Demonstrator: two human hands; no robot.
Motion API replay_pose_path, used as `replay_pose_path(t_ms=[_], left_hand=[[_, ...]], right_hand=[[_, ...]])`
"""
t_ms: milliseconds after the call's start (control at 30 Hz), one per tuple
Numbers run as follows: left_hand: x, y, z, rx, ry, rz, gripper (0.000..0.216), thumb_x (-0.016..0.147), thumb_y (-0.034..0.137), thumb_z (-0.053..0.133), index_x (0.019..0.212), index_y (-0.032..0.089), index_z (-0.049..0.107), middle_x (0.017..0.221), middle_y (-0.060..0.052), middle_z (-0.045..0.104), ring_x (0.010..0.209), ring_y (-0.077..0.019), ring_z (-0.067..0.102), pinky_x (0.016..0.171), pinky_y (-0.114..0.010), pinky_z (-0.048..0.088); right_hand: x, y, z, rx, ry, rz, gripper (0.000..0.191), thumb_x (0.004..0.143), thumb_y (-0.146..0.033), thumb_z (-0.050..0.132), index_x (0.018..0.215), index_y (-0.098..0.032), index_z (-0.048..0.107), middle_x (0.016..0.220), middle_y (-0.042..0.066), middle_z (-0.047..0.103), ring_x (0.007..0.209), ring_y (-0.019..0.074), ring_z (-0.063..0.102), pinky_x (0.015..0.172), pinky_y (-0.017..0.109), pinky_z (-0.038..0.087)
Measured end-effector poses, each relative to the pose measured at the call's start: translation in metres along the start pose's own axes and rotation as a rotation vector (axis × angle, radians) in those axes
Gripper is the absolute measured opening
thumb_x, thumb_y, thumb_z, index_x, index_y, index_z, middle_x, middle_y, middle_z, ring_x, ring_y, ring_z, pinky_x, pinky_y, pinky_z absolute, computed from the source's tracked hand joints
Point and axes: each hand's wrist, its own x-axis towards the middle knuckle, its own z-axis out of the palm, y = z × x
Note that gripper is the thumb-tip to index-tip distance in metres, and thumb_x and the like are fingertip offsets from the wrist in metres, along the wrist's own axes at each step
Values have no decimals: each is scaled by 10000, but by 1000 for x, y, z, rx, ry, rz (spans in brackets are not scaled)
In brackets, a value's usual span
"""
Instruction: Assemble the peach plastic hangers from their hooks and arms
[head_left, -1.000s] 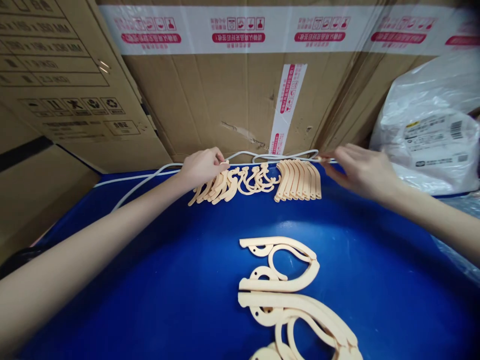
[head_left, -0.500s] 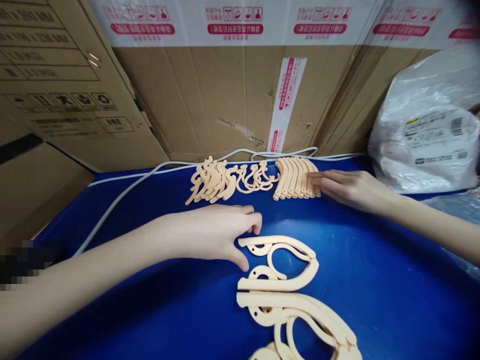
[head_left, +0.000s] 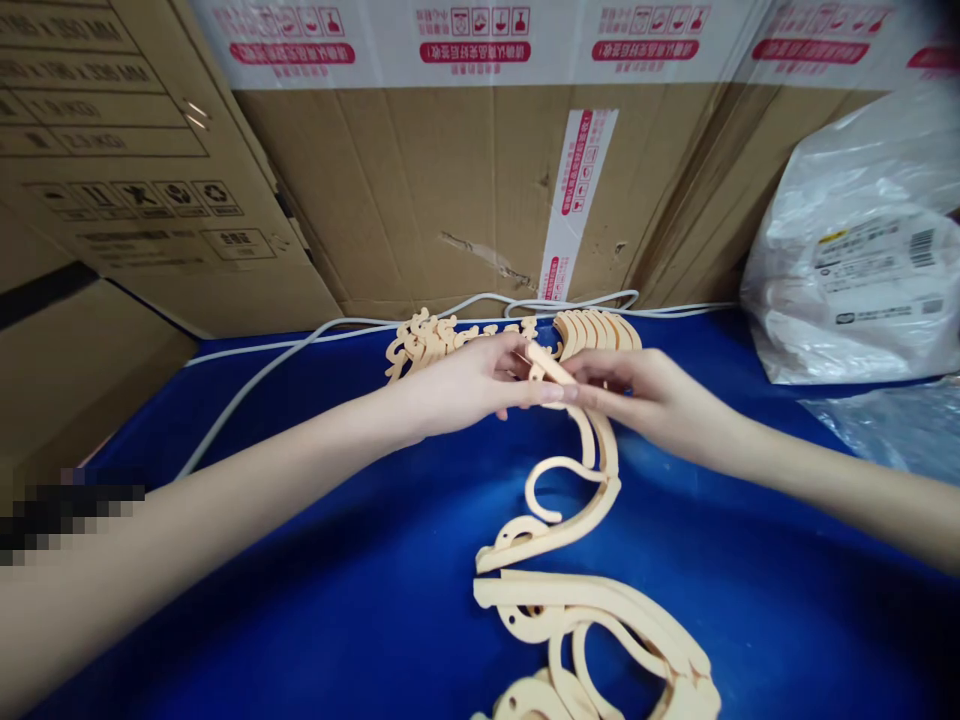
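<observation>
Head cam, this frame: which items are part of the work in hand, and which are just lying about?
In hand:
- cream plastic hook-shaped piece, pinched at its top by left hand and right hand
- near stack of cream pieces
- fanned back row of cream pieces

Lying about:
- white cable
- brown cardboard boxes
- white plastic bag

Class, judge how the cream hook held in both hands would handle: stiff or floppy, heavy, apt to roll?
Probably stiff: the hook holds its curve while the left hand and right hand raise one end. Likely light: fingertips alone lift it. Flat and thin, so it should lie still, not roll.
</observation>
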Motion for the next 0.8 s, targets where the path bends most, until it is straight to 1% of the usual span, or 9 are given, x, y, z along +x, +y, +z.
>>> replay_pose_path(t_ms=[133,267,333,400,533,667,700,767,800], left_hand=[[7,7,2,-10,205,45,110,903,259,611,866,156,599,783,5,600,650,-102,490,576,-229,347],[2,16,-4,280,430,262,278,1010,288,464,749,193,482,671,38,477,615,-111,450,589,-249,330],[-1,18,-6,464,482,333,300,1038,301,400,765,202,475,662,34,480,611,-119,467,592,-257,329],[-5,18,-4,618,513,322,302,1049,322,373,803,202,499,644,32,492,585,-125,480,580,-262,324],[-4,9,-4,817,583,259,318,1052,386,337,930,196,561,618,29,498,554,-144,494,558,-269,295],[4,-11,-37,810,763,148,337,1045,380,300,959,200,572,658,9,537,606,-159,518,573,-271,298],[7,-18,-50,775,755,86,348,1040,376,310,885,198,565,676,-1,553,643,-160,537,588,-270,313],[12,-33,-76,755,609,-166,368,1006,386,386,723,201,531,647,-6,553,617,-160,519,579,-275,313],[13,-39,-86,758,572,-221,356,976,388,450,687,199,536,619,-9,547,596,-168,513,570,-284,304]], right_hand=[[8,-3,-15,-292,170,-59,323,991,-434,498,1038,-196,712,766,25,718,616,149,606,567,262,386],[14,-7,-25,-829,385,-151,313,1016,-319,413,1124,-161,661,763,78,705,637,194,607,560,301,347],[17,-6,-31,-1003,363,-214,301,1007,-237,376,1089,-156,654,750,95,691,664,206,602,566,313,335],[21,-3,-37,-1033,279,-280,288,982,-188,358,1026,-159,641,704,82,657,625,197,569,549,314,316],[28,3,-48,-715,120,-308,285,982,-266,362,799,-184,565,559,11,534,458,135,425,495,296,283],[29,5,-59,-92,99,-168,324,997,-281,373,784,-176,593,581,-6,568,511,100,482,537,254,361],[28,5,-61,54,104,-94,298,986,-264,386,835,-165,622,593,-6,578,529,98,494,532,246,356],[27,5,-64,305,99,65,254,952,-218,416,919,-142,656,587,-7,571,529,95,489,506,240,334],[27,5,-64,401,95,117,245,935,-194,426,925,-133,663,579,-5,567,525,94,485,500,238,333]])
